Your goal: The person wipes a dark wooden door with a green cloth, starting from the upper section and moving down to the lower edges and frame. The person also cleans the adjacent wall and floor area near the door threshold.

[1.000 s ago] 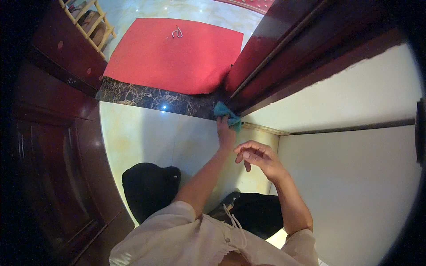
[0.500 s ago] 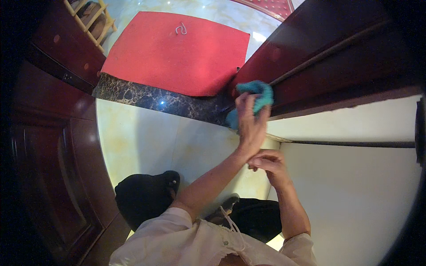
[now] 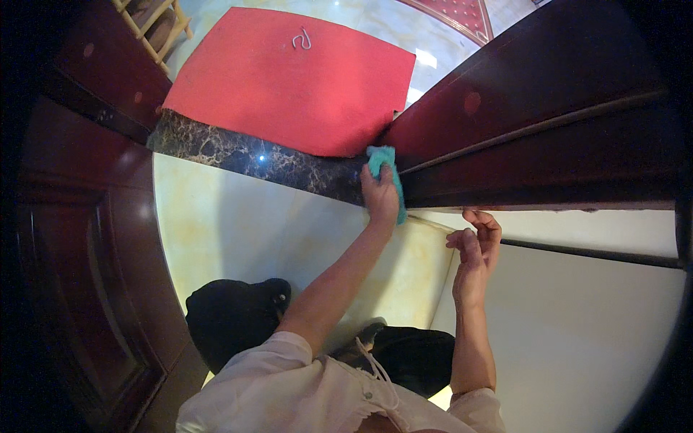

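My left hand [image 3: 381,196] is closed on a teal cloth [image 3: 382,156], which presses against the lower part of the dark red door frame [image 3: 498,119] at its near edge, just above the marble threshold [image 3: 216,146]. To the right, my right hand [image 3: 476,242] is raised with loosely bent fingers standing apart. It holds nothing, and its fingertips are close to the frame's underside edge. Part of the cloth is hidden behind my left hand.
A red mat [image 3: 289,83] lies beyond the threshold with a bent grey hook-shaped piece [image 3: 302,39] on it. On the left stands a dark panelled door [image 3: 86,267]. A light wooden rack [image 3: 155,32] is at the far left, a white wall [image 3: 563,317] at the right.
My left hand has moved the cloth down and left along the frame. My right hand has left my left wrist, going up and right, and its fingers have spread.
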Demonstrator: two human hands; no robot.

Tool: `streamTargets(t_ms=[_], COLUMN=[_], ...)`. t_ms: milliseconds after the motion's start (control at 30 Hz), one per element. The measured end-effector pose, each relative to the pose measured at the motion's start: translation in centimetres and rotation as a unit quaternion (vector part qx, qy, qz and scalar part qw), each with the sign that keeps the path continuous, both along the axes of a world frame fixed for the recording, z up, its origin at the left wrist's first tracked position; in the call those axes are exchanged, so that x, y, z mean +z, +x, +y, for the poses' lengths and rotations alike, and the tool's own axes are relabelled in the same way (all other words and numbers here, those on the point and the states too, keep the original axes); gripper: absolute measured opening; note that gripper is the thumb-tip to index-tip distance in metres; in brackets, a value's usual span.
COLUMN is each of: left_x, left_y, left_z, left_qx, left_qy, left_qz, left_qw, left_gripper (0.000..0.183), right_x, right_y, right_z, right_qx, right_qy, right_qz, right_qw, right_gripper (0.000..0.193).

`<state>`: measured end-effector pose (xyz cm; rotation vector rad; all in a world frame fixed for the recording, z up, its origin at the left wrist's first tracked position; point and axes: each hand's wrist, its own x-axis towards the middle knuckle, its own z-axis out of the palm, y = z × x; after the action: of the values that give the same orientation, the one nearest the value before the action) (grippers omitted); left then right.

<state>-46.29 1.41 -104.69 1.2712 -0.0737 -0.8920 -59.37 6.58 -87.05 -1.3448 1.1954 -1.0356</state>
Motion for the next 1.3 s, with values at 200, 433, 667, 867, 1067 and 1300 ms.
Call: streamTargets(t_ms=[200, 433, 667, 867, 1067, 1300], left_x=[11.2, -8.6, -14.9, 2.0, 15.1, -8.6], left_y=[3.1, 3.8, 5.1, 7.6, 6.9, 6.8], left_z=[-2.3, -3.9, -8.0, -13.0, -10.6, -9.8], left_qx=[-0.093, -0.238, -0.214, -0.208, -0.151, -0.261], left_qy=[-0.186, 0.016, 0.065, -0.102, -0.285, -0.009], left_qz=[-0.241, -0.022, -0.012, -0.135, -0.230, -0.138], left_qw=[0.948, 0.971, 0.975, 0.963, 0.918, 0.955], left_gripper=[0.040, 0.065, 0.067, 0.045, 0.043, 0.073], right_x=[0.2, 0.7, 2.2, 1.8, 1.8, 1.5], right_y=[0.9, 1.5, 2.8, 2.0, 1.9, 1.6], right_z=[0.0, -1.4, -1.7, -1.6, -1.4, -1.5], right_qx=[-0.031, -0.087, -0.062, -0.049, -0.061, -0.039], right_qy=[-0.012, 0.001, 0.032, 0.042, 0.043, 0.034], right_qz=[0.018, 0.089, 0.075, 0.096, 0.082, 0.080], right_qw=[0.999, 0.992, 0.995, 0.993, 0.994, 0.995], right_gripper=[0.030, 0.018, 0.026, 0.034, 0.025, 0.023])
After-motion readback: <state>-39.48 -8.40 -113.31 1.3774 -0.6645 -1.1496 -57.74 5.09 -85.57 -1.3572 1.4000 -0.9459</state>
